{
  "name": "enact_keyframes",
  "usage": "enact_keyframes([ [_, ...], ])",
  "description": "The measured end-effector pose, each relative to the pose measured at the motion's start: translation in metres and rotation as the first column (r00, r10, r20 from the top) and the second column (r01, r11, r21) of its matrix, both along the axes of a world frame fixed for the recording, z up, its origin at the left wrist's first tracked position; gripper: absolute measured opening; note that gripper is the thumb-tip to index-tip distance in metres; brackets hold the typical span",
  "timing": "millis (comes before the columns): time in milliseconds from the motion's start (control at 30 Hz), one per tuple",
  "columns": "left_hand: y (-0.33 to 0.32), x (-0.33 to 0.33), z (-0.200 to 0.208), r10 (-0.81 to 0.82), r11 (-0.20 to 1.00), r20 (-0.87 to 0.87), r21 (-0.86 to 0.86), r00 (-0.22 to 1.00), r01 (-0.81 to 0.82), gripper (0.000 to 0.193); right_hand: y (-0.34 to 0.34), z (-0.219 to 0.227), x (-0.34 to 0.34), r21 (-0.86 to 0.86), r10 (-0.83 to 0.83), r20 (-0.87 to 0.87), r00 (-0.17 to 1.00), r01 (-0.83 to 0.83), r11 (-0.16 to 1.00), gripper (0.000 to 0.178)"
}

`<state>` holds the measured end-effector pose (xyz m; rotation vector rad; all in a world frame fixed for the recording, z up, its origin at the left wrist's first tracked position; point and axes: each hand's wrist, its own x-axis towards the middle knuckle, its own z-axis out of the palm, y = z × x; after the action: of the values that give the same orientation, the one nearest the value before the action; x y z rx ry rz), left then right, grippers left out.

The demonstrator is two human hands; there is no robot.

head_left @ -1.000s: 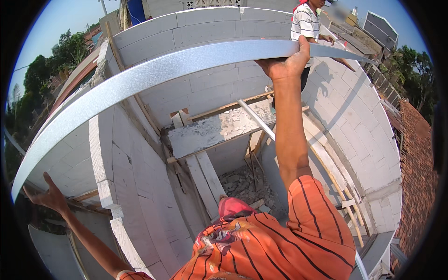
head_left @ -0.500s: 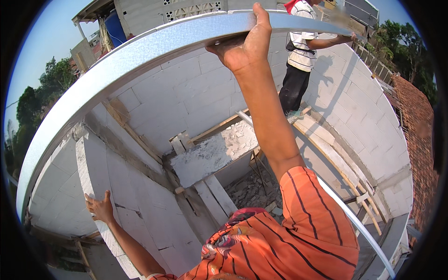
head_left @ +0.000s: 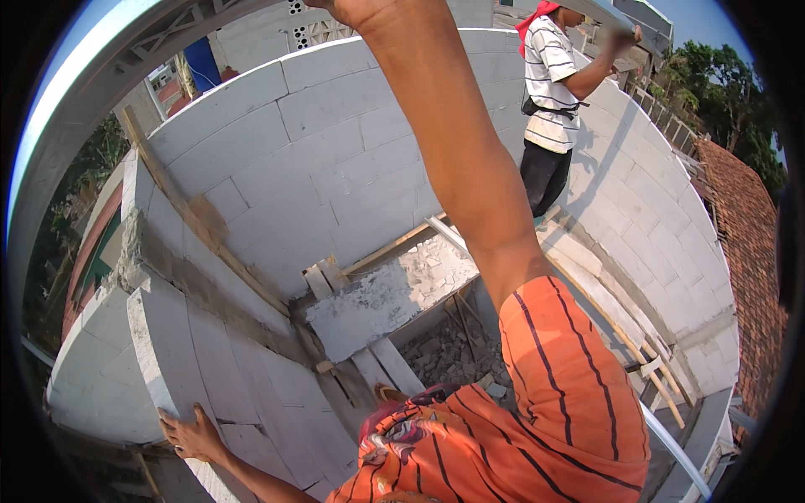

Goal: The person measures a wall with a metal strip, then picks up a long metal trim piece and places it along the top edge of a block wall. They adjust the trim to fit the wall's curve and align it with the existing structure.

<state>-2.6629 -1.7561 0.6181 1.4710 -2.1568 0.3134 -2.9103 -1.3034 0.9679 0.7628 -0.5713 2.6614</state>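
My right arm reaches up to the top edge, where my right hand [head_left: 381, 8] is at a long silvery metal channel [head_left: 80, 96]. Most of its fingers are cut off by the frame, but it appears to keep its grip on the channel. The channel arcs across the upper left, its underside showing a crisscross pattern. My left hand [head_left: 191, 433] rests with fingers spread on the top edge of a light block wall [head_left: 149, 352]. At the upper right a co-worker [head_left: 549, 92] in a striped shirt holds up the channel's far end with raised hands.
Below lies a concrete slab [head_left: 360, 317] with crumbled pieces, beside a rubble-filled opening [head_left: 449, 348]. Wooden planks [head_left: 587, 272] run along the right wall. A tall block wall [head_left: 335, 126] closes the far side. A metal bar [head_left: 675, 448] slants at the lower right; tiled roof [head_left: 738, 226] lies beyond.
The channel and my right hand have risen toward the top edge. The co-worker's arms have lifted too. My left hand has shifted lower in view along the wall edge.
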Motion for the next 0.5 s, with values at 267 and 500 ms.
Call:
enact_keyframes([
  [267, 0.013, 0.0, 0.008, -0.049, 0.998, -0.165, 0.036, 0.985, 0.056, 0.081, -0.071, 0.052, -0.043, 0.254, 0.265, -0.268, 0.926, -0.197, 0.947, 0.082],
  [500, 0.017, 0.003, 0.022, 0.024, 0.991, -0.18, 0.135, 0.983, 0.0, 0.079, -0.098, 0.047, -0.08, 0.56, 0.457, -0.397, 0.796, -0.184, 0.808, 0.066],
])
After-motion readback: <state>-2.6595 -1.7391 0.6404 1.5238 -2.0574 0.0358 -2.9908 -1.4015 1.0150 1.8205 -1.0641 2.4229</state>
